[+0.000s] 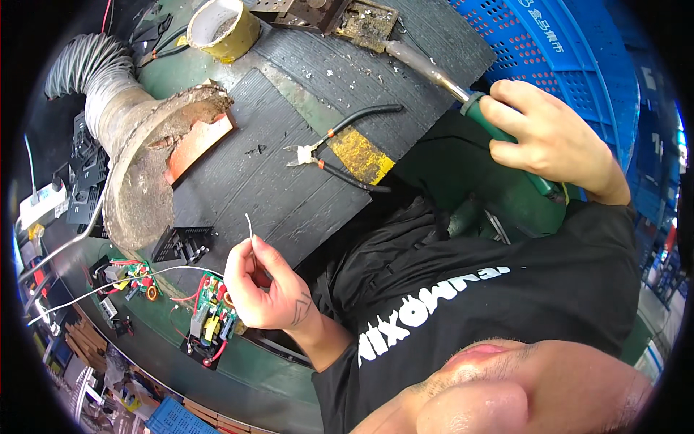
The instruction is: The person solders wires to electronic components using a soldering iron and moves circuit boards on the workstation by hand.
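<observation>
My right hand [546, 134] is wrapped round the green handle of a soldering iron [499, 130]. The iron's metal shaft runs up and to the left, and its tip end touches or hovers by a small, dirty metal tray [367, 27]; I cannot tell which. Between thumb and forefinger my left hand [264, 282] pinches a thin solder wire [249, 224], its bent free end pointing up and its tail trailing off to the left. Just beside that hand lies a green circuit board [211, 318] with red wires. Black-handled cutting pliers [318, 153] rest on the board, jaws to the left.
A grey flexible duct with a wide, crusted hood [141, 166] stands at the left. A yellowish round pot [224, 32] sits at the far edge. Another circuit board [126, 278] and black plastic housings [181, 244] lie at left. Blue perforated crates [549, 50] stand at far right.
</observation>
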{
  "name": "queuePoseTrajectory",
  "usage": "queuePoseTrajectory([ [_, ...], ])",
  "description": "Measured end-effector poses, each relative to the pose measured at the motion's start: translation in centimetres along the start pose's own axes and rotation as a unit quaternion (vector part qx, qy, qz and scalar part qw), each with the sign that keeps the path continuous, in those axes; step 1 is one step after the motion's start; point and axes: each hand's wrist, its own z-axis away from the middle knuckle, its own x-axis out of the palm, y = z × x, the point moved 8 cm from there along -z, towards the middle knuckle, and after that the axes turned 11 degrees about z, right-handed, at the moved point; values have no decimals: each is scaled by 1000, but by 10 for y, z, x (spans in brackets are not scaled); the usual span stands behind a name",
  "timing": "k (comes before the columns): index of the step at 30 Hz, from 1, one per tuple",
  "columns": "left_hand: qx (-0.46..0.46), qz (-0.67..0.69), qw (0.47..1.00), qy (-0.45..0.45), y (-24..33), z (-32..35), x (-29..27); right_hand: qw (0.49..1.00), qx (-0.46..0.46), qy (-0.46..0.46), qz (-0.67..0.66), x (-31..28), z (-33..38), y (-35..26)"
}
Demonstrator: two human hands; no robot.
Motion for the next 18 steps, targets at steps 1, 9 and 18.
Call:
queuePoseTrajectory([
  [1,-1,2,1000,2,0,0,-1,1000,-1,-1,2,0,0,-4],
  [9,20,29,999,-2,-2,7,-16,994,41,-17,100,15,-4,-28],
  [18,21,56,998,0,-11,17,-33,979,-11,-44,199,23,-14,-57],
])
